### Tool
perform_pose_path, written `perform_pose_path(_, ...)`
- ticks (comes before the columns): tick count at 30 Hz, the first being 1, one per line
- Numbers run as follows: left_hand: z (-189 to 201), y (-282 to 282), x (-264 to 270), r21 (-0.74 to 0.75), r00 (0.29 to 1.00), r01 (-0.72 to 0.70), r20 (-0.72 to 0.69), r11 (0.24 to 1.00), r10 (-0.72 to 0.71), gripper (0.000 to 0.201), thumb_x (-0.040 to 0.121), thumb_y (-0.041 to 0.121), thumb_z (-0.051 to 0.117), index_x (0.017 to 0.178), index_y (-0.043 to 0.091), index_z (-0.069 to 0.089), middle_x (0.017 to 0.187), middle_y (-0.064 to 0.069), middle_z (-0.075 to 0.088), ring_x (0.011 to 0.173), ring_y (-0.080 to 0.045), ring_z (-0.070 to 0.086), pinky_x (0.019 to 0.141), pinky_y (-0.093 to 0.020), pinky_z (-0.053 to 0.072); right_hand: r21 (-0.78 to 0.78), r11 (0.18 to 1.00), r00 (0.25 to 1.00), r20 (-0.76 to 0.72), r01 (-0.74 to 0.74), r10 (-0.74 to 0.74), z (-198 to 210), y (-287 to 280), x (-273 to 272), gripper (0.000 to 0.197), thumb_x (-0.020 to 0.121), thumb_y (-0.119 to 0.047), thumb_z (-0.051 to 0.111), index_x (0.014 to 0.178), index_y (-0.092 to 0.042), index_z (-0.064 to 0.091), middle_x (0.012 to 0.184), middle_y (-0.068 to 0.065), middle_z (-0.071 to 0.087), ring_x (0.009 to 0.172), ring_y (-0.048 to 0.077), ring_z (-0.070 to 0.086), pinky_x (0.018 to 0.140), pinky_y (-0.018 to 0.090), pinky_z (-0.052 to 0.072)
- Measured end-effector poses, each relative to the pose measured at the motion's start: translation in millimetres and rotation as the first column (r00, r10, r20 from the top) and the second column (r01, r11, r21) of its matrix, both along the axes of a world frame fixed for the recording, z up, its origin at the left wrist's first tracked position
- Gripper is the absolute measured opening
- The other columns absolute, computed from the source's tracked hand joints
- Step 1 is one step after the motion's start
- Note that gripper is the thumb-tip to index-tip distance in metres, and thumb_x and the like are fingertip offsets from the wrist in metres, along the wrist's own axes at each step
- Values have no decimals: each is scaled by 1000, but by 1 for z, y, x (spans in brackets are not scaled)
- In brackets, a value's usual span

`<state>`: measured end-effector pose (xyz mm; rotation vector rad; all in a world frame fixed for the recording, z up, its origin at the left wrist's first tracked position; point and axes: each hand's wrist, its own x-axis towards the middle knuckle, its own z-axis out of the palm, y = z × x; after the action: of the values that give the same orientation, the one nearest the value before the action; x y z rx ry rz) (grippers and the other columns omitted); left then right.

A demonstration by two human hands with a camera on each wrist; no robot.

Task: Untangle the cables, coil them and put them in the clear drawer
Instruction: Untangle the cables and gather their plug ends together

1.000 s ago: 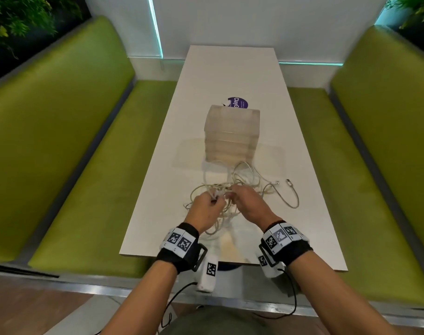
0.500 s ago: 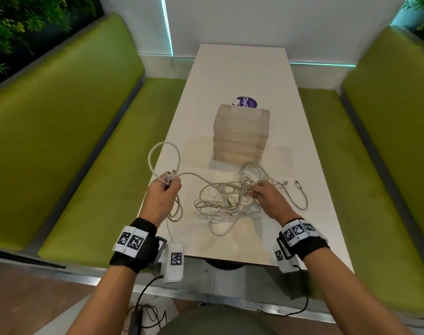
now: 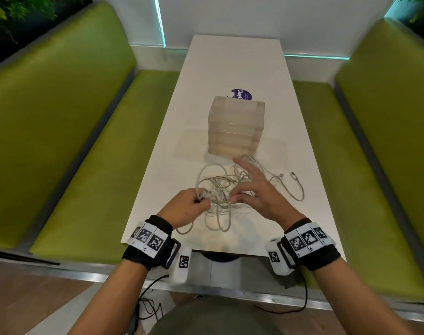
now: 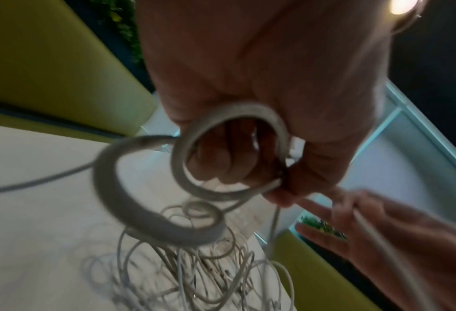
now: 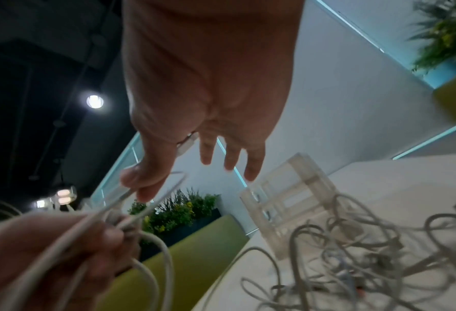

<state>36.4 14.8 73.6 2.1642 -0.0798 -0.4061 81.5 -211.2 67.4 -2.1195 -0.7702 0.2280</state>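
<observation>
A tangle of white cables lies on the white table, just in front of the clear drawer unit. My left hand grips one cable wound into a small loop above the tangle's near left side. Close beside it, my right hand pinches a strand of that cable between thumb and forefinger, its other fingers spread straight over the pile. Two free plug ends lie to the right. The drawers look closed.
A purple round sticker sits behind the drawer unit. Green padded benches flank the narrow table. The table's near edge is just under my wrists. Planters stand beyond the bench.
My left hand, which had pulled a cable end far out to the left, has come back to the middle beside my right hand with a loop in it. The right hand rose off the pile.
</observation>
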Motion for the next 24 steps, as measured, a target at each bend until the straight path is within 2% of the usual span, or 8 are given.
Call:
perform_pose_path(3, 3, -14, -1, 129, 971, 235, -75, 963, -227, 21, 88, 25, 54, 69, 16, 50, 66, 0, 51, 60, -13, 44, 58, -29, 33, 126, 992, 987, -154, -28, 47, 12, 16, -7, 3, 83, -13, 71, 81, -14, 73, 147, -6, 42, 129, -1, 44, 100, 11, 37)
perform_pose_path(5, 0, -17, -2, 126, 955, 292, -87, 948, -283, 23, 85, 35, 53, 74, 14, 54, 71, -1, 55, 64, -14, 46, 60, -29, 35, 208, 978, 977, -212, 37, 8, 9, 22, -11, 6, 83, -4, 68, 80, -9, 70, 119, -1, 65, 109, -2, 59, 88, 16, 46)
perform_pose_path(10, -5, 1, -6, -155, 997, 78, -11, 985, -81, 15, 86, 17, 65, 100, 15, 60, 73, 9, 59, 67, -7, 53, 69, -26, 42, 424, 847, 863, -500, 321, -77, -4, 16, -23, 26, 84, 7, 63, 96, -10, 46, 78, 14, 67, 65, 27, 67, 63, 32, 56)
perform_pose_path(13, -1, 6, -12, -438, 994, -79, -98, 896, 40, 34, 88, 6, 60, 121, 15, 52, 55, 17, 52, 50, 0, 43, 52, -14, 34, 362, 895, 823, -568, 262, -12, -11, 11, -28, 43, 85, 9, 60, 118, -16, 46, 76, 10, 68, 64, 29, 68, 63, 34, 56)
perform_pose_path(16, -3, 4, -9, -645, 970, -200, -237, 738, 55, 34, 85, 20, 48, 113, 2, 53, 57, 11, 34, 45, -4, 23, 44, -17, 20, 285, 957, 802, -585, 60, 124, -13, 16, -35, 67, 86, 8, 58, 141, -27, 42, 82, 18, 68, 64, 26, 69, 66, 35, 58)
perform_pose_path(19, -3, -7, -9, -669, 978, -174, -204, 722, 47, 20, 88, 24, 46, 95, 10, 57, 60, 6, 30, 47, -6, 21, 45, -18, 20, 264, 964, 776, -604, -19, 180, -16, 30, -41, 56, 89, 7, 56, 136, -19, 46, 80, 15, 68, 62, 22, 68, 63, 33, 58)
perform_pose_path(21, 0, -12, -11, -684, 989, -126, -141, 719, 40, 19, 92, 26, 45, 96, 13, 59, 62, 6, 30, 49, -7, 22, 47, -17, 23, 189, 979, 763, -621, -76, 179, -20, 39, -44, 32, 89, 6, 56, 119, -5, 58, 81, 13, 68, 64, 24, 67, 63, 32, 58)
perform_pose_path(24, 5, -10, -9, -730, 989, -150, -111, 667, 101, 18, 93, 26, 45, 96, 14, 58, 62, 7, 31, 49, -7, 23, 49, -19, 21, 15, 982, 775, -611, -188, 158, -32, 42, -49, 15, 87, -5, 63, 102, -4, 66, 86, 14, 69, 76, 26, 67, 74, 33, 55)
